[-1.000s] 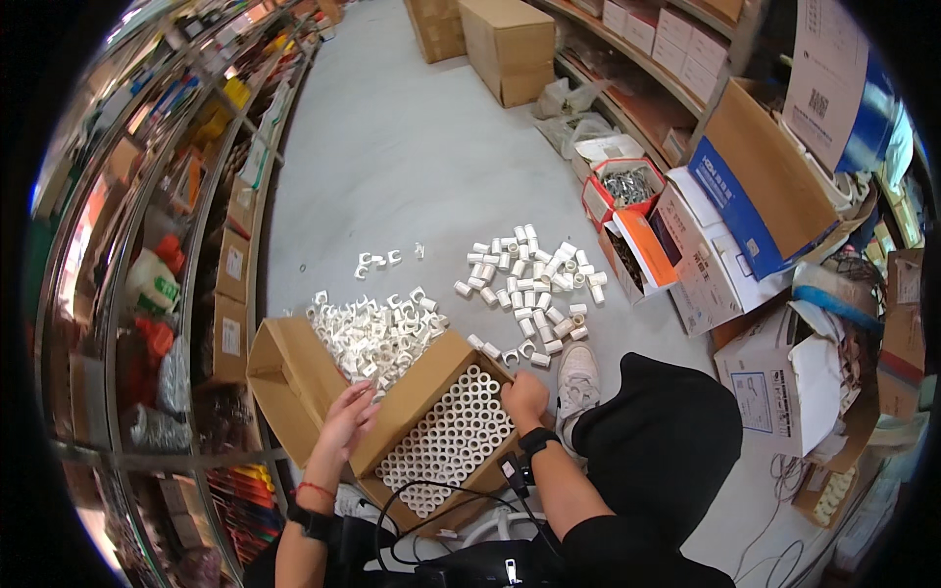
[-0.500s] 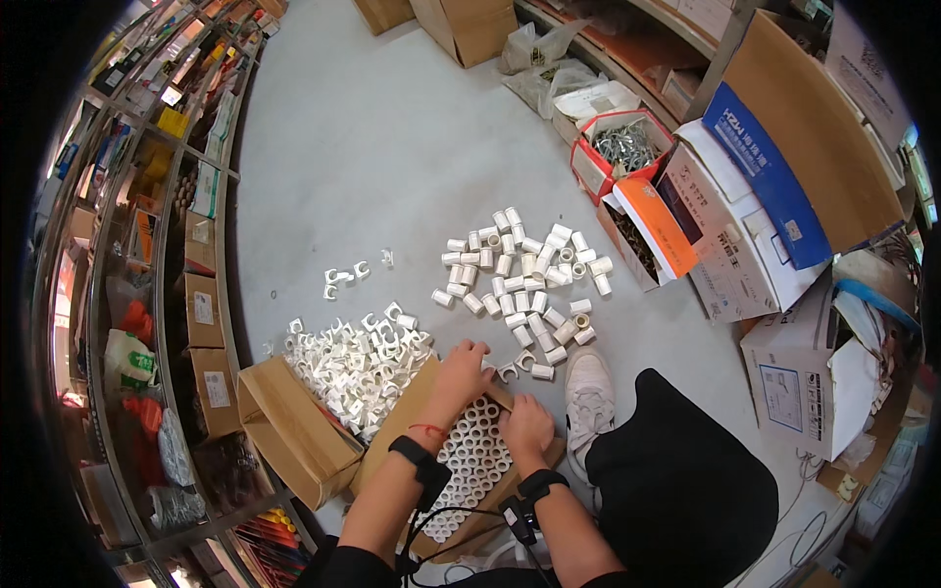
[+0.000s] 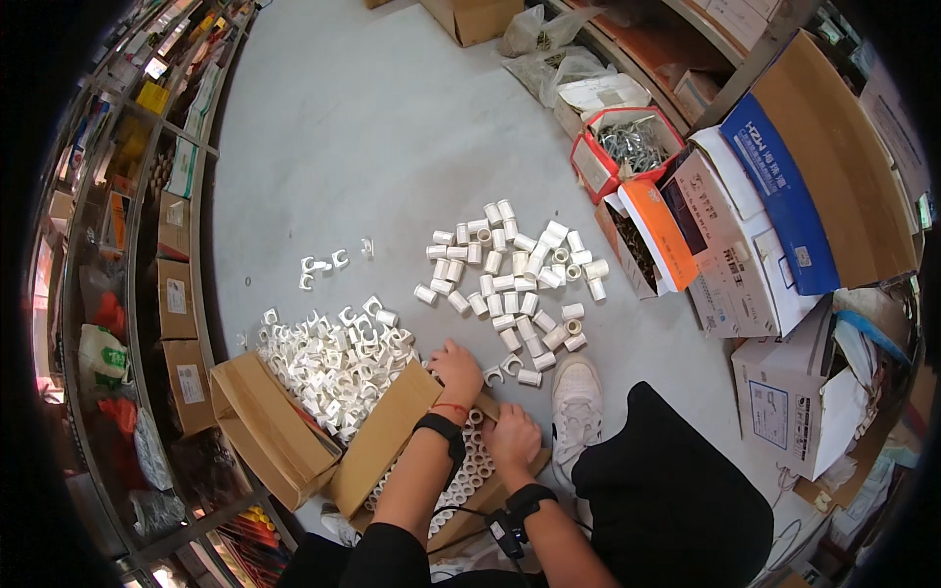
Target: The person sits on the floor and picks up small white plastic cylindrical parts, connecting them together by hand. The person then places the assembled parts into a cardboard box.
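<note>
An open cardboard box (image 3: pixel 384 438) stands between my legs, packed with neat rows of white ring-ended pipe fittings (image 3: pixel 478 463). My left hand (image 3: pixel 457 372) reaches over its far end, fingers bent round the edge by the end flap. Close beside it, my right hand (image 3: pixel 513 438) grips the same end at the right corner, its thumb inside. My left forearm covers part of the rows. Left of the box lies a heap of white plastic pipe clips (image 3: pixel 338 367). Beyond my right hand, short white pipe couplings (image 3: pixel 505 284) are scattered on the floor.
An open carton (image 3: pixel 270 431) lies tilted left of the heap. Loose clips (image 3: pixel 321 267) sit farther out. Metal shelving (image 3: pixel 186 284) lines the left. At right stand a red-edged box of metal hardware (image 3: pixel 627 147), an orange-flapped box (image 3: pixel 657 235) and large cartons (image 3: pixel 730 235).
My view has shifted slightly. Both hands stay at the box's far end; my left forearm now covers more of the fittings, and the box's left flap shows more fully.
</note>
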`<action>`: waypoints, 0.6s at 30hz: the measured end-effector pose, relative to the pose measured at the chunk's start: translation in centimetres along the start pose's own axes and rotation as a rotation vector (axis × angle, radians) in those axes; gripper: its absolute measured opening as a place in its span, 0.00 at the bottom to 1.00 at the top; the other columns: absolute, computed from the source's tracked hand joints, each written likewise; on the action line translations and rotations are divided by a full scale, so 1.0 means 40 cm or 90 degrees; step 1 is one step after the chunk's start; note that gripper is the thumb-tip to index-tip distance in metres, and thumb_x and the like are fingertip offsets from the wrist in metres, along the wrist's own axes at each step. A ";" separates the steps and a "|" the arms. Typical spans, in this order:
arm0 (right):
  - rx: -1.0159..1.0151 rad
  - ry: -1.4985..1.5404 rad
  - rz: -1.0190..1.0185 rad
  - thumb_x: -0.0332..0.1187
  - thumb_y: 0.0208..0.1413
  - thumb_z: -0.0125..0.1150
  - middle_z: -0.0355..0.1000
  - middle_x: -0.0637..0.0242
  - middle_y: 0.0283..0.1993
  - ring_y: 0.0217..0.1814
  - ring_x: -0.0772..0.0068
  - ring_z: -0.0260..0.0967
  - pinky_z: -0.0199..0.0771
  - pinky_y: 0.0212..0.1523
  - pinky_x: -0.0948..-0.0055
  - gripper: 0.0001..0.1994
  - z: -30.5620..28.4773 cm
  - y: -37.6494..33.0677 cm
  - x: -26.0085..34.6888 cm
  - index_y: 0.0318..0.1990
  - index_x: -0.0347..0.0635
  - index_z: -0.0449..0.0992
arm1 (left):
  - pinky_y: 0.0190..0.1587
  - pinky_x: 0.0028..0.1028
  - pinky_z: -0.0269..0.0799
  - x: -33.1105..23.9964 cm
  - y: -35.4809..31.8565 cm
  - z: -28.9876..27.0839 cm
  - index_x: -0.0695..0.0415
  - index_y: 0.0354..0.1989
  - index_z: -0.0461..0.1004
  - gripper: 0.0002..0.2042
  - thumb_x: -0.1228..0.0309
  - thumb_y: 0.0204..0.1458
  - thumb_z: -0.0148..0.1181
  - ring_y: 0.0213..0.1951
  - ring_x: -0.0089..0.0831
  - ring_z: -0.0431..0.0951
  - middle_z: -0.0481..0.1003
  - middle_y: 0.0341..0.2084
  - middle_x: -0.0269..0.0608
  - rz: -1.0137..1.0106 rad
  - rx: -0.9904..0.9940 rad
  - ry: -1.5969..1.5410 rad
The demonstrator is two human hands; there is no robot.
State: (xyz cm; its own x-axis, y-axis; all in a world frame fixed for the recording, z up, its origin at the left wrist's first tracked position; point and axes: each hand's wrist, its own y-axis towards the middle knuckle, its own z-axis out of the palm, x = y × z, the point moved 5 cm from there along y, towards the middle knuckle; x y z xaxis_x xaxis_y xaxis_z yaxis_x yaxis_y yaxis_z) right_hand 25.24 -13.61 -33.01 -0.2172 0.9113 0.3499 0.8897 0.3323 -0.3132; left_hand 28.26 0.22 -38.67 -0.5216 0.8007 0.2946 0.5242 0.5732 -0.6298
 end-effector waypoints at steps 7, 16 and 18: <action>0.011 0.006 0.010 0.36 0.34 0.57 0.66 0.66 0.28 0.32 0.64 0.66 0.66 0.33 0.66 0.10 -0.003 0.003 0.004 0.27 0.45 0.69 | 0.37 0.43 0.67 0.007 0.002 -0.005 0.56 0.40 0.69 0.26 0.55 0.30 0.62 0.44 0.48 0.62 0.59 0.42 0.40 -0.025 -0.015 -0.041; 0.001 -0.005 0.013 0.37 0.34 0.57 0.66 0.65 0.28 0.31 0.63 0.66 0.66 0.32 0.66 0.10 0.006 0.003 0.002 0.26 0.45 0.68 | 0.40 0.35 0.60 0.001 -0.021 -0.059 0.55 0.33 0.74 0.17 0.59 0.34 0.57 0.41 0.45 0.58 0.61 0.40 0.41 0.026 -0.048 -0.058; -0.007 0.001 0.007 0.37 0.34 0.57 0.66 0.65 0.27 0.31 0.63 0.66 0.66 0.32 0.66 0.10 -0.001 0.003 0.001 0.25 0.45 0.68 | 0.39 0.35 0.61 0.006 -0.021 -0.076 0.55 0.32 0.74 0.18 0.58 0.32 0.58 0.41 0.46 0.58 0.61 0.40 0.42 0.034 -0.058 -0.083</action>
State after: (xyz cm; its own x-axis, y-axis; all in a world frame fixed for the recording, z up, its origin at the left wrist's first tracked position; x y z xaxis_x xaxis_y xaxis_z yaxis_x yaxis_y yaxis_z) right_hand 25.36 -13.52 -33.01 -0.2071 0.9145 0.3477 0.8964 0.3197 -0.3070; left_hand 29.73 0.45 -35.88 -0.5718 0.8040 0.1631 0.6089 0.5492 -0.5724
